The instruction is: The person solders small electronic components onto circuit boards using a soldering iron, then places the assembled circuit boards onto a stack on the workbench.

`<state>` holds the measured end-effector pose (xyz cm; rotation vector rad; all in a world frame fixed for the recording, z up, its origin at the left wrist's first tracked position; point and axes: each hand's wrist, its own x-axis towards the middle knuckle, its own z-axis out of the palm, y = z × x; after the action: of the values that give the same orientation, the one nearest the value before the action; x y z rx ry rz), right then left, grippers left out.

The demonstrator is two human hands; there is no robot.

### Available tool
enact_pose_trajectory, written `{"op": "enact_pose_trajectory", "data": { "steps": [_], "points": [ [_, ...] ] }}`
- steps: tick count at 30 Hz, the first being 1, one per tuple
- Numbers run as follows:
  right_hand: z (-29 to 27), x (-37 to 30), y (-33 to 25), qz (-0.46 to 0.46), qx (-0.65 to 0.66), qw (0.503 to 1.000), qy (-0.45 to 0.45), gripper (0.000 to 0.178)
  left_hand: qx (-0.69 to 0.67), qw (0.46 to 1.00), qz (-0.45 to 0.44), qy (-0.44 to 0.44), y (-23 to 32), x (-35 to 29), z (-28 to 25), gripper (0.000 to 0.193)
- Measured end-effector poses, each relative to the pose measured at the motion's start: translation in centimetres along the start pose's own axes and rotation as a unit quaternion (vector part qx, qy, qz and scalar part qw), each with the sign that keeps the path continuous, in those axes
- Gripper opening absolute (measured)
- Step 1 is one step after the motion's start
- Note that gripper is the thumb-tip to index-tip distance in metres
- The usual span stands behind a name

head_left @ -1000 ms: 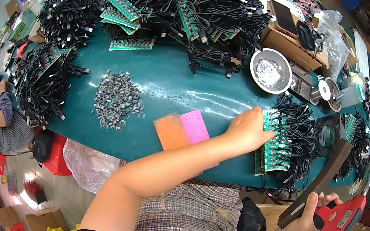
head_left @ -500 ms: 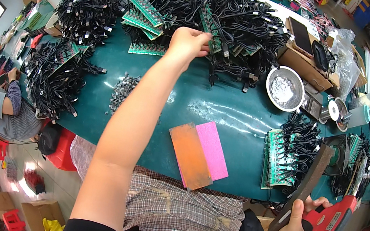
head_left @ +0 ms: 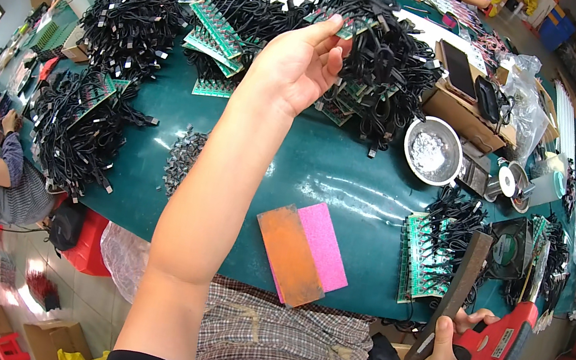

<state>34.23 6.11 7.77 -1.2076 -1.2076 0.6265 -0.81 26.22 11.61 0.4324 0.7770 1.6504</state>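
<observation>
My left hand [head_left: 300,66] reaches to the far middle of the table, palm partly turned up. Its thumb and fingers are closed on the edge of a green circuit board strip [head_left: 353,28] with black USB cables bunched on it, above a larger pile of black cables [head_left: 401,65]. At the lower right, my right hand [head_left: 438,353] grips a red and black soldering gun [head_left: 501,345], its thin metal tip pointing away from me. A dark brown bar [head_left: 454,294] lies slanted under the right thumb; how the fingers hold both is partly hidden.
An orange block [head_left: 294,247] overlaps a pink pad [head_left: 326,248] near the front edge. Small metal parts [head_left: 184,158] lie left of my forearm. A metal bowl [head_left: 433,151], a cardboard box with a phone [head_left: 458,70], a fan [head_left: 509,248] and green boards [head_left: 422,258] stand right.
My left hand has turned palm-up and moved farther away, raising the circuit board strip with its cables from the pile. My right hand still holds the soldering gun and bar.
</observation>
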Motion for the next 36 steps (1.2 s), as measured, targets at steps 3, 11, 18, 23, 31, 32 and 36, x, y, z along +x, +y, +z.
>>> {"op": "enact_pose_trajectory", "data": {
  "steps": [3, 11, 18, 23, 31, 32, 36],
  "points": [
    [-0.2, -0.1, -0.1, 0.001, -0.005, 1.000, -0.002, 0.071, -0.090, 0.979, -0.019, -0.184, 0.0, -0.9, -0.4, 0.016],
    [0.1, -0.3, -0.4, 0.019, -0.005, 1.000, 0.000, 0.071, -0.103, 0.979, -0.123, -0.129, -6.8, -2.5, -1.7, 0.015],
    [-0.6, -0.4, -0.5, 0.023, -0.016, 0.999, 0.017, 0.069, -0.037, 0.948, 0.130, -0.287, 2.9, -5.5, 5.5, 0.025],
    [-0.7, -0.5, -0.4, 0.024, 0.005, 0.999, 0.027, 0.069, 0.523, 0.730, 0.403, -0.179, 5.4, -7.0, 7.8, 0.021],
    [-1.3, -0.5, -0.3, 0.021, 0.013, 0.999, 0.037, 0.068, 0.851, 0.153, 0.502, -0.007, 5.9, -7.3, 3.8, 0.025],
    [-1.5, -0.5, -0.3, 0.019, 0.007, 0.999, 0.045, 0.068, 0.887, 0.066, 0.457, 0.009, 5.8, -7.7, 4.8, 0.029],
    [-1.8, -0.5, 0.2, 0.013, 0.025, 0.999, 0.045, 0.066, 0.812, 0.082, 0.563, 0.128, 10.3, -9.2, 7.6, 0.044]
  ]
}}
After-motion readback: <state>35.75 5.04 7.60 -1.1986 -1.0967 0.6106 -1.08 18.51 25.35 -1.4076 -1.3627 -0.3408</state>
